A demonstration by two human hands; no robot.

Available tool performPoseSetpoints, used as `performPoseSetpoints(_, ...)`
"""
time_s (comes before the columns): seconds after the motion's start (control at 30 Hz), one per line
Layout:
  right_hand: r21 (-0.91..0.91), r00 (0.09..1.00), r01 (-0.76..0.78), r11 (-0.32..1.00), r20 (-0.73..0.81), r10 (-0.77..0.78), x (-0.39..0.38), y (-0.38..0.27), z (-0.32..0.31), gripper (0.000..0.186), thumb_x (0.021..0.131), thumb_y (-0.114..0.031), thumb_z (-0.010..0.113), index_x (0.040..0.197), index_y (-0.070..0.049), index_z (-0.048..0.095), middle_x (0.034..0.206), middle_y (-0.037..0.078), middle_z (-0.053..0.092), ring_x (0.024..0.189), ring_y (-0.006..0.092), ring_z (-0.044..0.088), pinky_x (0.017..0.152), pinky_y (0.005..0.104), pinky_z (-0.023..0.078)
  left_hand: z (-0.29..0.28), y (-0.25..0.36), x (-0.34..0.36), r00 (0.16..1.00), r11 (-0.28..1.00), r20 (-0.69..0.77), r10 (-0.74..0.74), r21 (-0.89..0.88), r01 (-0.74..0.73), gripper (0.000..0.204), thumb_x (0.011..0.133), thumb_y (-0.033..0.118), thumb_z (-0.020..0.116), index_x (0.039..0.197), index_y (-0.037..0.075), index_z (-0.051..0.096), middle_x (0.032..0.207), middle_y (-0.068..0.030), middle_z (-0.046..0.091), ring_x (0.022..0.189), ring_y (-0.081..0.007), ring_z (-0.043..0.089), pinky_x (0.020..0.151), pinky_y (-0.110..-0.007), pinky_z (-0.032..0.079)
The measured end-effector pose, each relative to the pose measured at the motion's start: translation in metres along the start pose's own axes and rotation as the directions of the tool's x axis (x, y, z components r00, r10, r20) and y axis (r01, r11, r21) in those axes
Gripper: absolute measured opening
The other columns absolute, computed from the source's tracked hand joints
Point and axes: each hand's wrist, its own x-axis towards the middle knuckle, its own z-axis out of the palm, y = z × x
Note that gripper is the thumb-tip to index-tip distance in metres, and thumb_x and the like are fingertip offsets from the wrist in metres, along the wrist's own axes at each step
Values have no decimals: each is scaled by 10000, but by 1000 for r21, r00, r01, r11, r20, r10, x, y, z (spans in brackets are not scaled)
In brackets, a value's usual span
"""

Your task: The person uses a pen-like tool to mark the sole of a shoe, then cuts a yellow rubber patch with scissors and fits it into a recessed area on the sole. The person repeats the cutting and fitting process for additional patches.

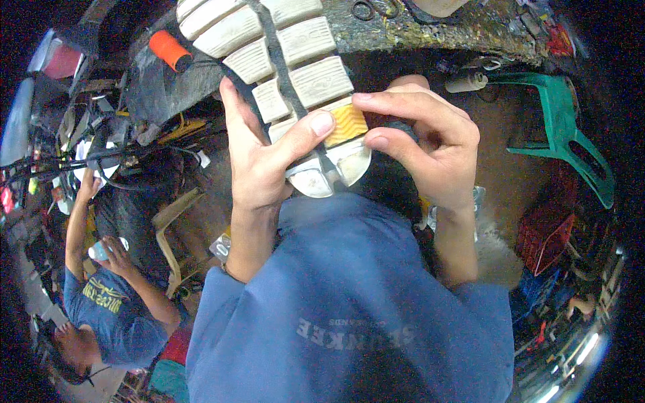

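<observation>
A shoe (306,64) is held sole up in front of me, its pale ribbed tread blocks split by a dark lengthwise groove. One heel block is a yellow zigzag-patterned tread piece (346,125), set among the white ones. My left hand (259,158) grips the shoe's left side, with its thumb across the sole against the yellow piece. At the right edge my right hand (437,138) is curled, its index finger and thumb touching the outer corners of that piece. Its other fingers are partly hidden behind them.
A worn workbench (430,30) spans the far side, with an orange cylinder (170,50) at its left. To the right are a green plastic chair (554,127), a light-coloured bottle (465,82) and a red crate (545,242). Another person (124,302) works at left, holding a small bottle (107,249).
</observation>
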Motion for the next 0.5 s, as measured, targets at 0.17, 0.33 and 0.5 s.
performPoseSetpoints(0.17,-101,1000,24,995,5,-24,8,-1,10,197,811,-35,816,1006,-19,792,956,107,784,887,225,755,800,304,578,-10,4,1,999,997,32,-14,-78,17,899,784,-33,822,1484,-31,258,1296,-204,596,1146,-295,662,997,-424,558)
performPoseSetpoints(0.33,-57,998,-30,998,48,33,7,0,15,291,775,35,822,1059,39,763,1032,143,756,961,213,686,851,319,541,-17,1,-5,978,969,-111,-178,-190,155,837,866,-21,735,1516,-21,209,1329,-226,571,1201,-308,633,1010,-439,543)
performPoseSetpoints(0.5,-45,997,-38,998,69,41,1,-1,13,309,793,58,807,1096,51,745,1071,148,739,977,207,683,862,299,543,-22,-4,-5,991,932,89,-100,-340,125,888,835,-38,752,1526,-5,196,1334,-224,575,1210,-322,633,1040,-454,528)
